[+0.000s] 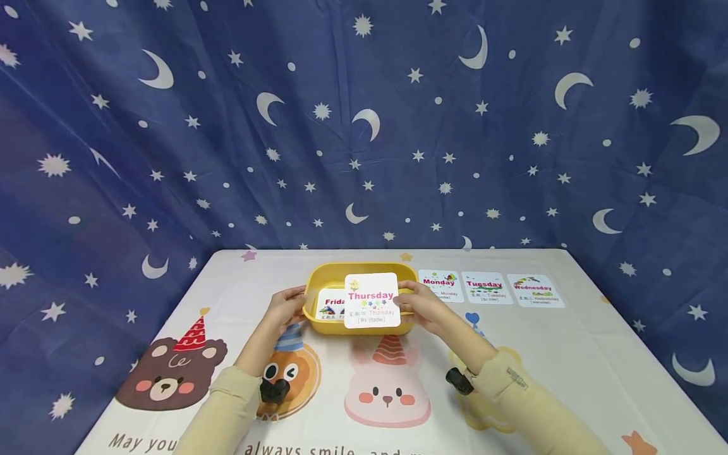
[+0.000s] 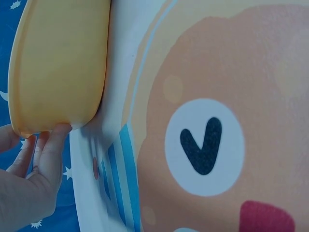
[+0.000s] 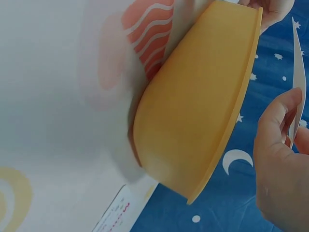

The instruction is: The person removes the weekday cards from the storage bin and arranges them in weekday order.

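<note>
Over the yellow basket [image 1: 324, 272], my right hand [image 1: 423, 306] pinches the Thursday card [image 1: 372, 316] by its right edge, its printed face toward me. In the right wrist view the card [image 3: 299, 72] shows edge-on between thumb and fingers. My left hand [image 1: 284, 309] grips the basket's left end; in the left wrist view its fingers [image 2: 50, 150] hold the yellow wall [image 2: 60, 67] by the rim. Inside the basket lies the Friday card [image 1: 328, 303], partly covered by the Thursday card.
Right of the basket, the Monday card [image 1: 440, 284], Tuesday card [image 1: 486, 288] and Wednesday card [image 1: 534, 291] lie in a row. A white cloth [image 1: 335, 373] with cartoon animals covers the table. Behind hangs a blue curtain [image 1: 398, 221] with moons and stars.
</note>
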`<state>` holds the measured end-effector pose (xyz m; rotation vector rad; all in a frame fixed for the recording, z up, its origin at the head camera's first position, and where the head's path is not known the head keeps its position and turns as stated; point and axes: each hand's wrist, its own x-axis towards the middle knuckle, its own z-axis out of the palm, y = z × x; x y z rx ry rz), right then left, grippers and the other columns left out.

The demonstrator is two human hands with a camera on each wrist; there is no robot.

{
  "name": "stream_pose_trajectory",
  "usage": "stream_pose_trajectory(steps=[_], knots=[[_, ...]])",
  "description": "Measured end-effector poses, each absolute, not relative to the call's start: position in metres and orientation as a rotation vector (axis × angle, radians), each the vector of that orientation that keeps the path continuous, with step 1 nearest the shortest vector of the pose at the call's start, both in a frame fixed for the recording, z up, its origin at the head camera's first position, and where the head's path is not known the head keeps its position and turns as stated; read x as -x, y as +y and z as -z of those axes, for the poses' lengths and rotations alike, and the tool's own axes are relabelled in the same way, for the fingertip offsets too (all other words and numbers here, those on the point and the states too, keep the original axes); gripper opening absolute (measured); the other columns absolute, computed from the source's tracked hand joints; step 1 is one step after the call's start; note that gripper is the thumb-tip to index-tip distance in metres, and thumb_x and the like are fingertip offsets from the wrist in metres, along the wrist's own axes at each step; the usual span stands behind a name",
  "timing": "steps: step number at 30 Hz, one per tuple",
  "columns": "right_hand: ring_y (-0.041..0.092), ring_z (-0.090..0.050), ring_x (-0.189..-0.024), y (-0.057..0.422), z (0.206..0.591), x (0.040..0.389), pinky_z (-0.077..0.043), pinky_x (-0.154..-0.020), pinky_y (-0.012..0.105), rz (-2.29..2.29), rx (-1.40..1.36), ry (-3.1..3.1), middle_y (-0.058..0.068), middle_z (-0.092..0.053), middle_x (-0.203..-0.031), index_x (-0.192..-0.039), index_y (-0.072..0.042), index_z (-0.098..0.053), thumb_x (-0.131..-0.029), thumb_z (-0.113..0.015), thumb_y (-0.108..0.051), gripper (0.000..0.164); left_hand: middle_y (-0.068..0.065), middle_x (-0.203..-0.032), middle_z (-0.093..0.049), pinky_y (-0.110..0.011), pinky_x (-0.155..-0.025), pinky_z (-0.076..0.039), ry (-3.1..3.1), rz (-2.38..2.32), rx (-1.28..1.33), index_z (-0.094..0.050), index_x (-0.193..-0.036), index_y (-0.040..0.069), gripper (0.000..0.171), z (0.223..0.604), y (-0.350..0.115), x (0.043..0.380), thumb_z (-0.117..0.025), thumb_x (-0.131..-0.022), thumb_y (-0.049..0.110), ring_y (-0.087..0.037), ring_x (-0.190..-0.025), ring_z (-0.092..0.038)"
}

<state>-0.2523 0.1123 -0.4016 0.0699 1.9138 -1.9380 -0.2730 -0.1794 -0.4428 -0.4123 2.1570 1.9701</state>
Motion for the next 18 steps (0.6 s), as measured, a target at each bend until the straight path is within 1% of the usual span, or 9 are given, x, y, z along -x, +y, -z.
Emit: stream_pose_trajectory(steps=[3,5,12,18], knots=[[0.012,-0.058,-0.074,0.119,0.401,0.250,-0.055,-0.066,0.024,1.910,-0.064,1.944,0.005,-0.061,-0.096,-0.127,0.001,-0.041,-0.089,-0.052,-0.002,0.039,-0.023,-0.131,-0.046,-0.027,-0.074,-0.059,2.161,-1.961,0.419,-0.041,-0.139,-0.001,0.043,0.442,-0.179,0.272,-0.047,-0.096,0.005,-0.014,-0.081,-0.060],[0.012,-0.059,-0.073,0.124,0.400,0.248,-0.056,-0.067,0.024,1.906,-0.066,1.951,0.005,-0.061,-0.096,-0.127,0.001,-0.042,-0.089,-0.053,-0.003,0.040,-0.022,-0.131,-0.046,-0.028,-0.076,-0.059,2.164,-1.956,0.420,-0.041,-0.139,-0.001,0.043,0.441,-0.179,0.272,-0.047,-0.097,0.006,-0.014,-0.083,-0.060],[0.009,-0.062,-0.070,0.145,0.404,0.241,-0.057,-0.065,0.024,1.927,-0.028,1.908,-0.001,-0.063,-0.085,-0.125,0.003,-0.040,-0.089,-0.052,-0.002,0.038,-0.022,-0.131,-0.047,-0.028,-0.077,-0.059,2.169,-1.949,0.421,-0.041,-0.139,0.000,0.043,0.441,-0.180,0.271,-0.047,-0.097,0.006,-0.015,-0.084,-0.061],[0.008,-0.063,-0.070,0.168,0.405,0.237,-0.058,-0.066,0.023,1.937,-0.010,1.913,-0.004,-0.064,-0.084,-0.129,0.005,-0.037,-0.090,-0.051,-0.002,0.042,-0.023,-0.132,-0.047,-0.028,-0.075,-0.059,2.170,-1.951,0.424,-0.041,-0.139,0.000,0.043,0.442,-0.180,0.272,-0.047,-0.097,0.006,-0.014,-0.082,-0.061]])
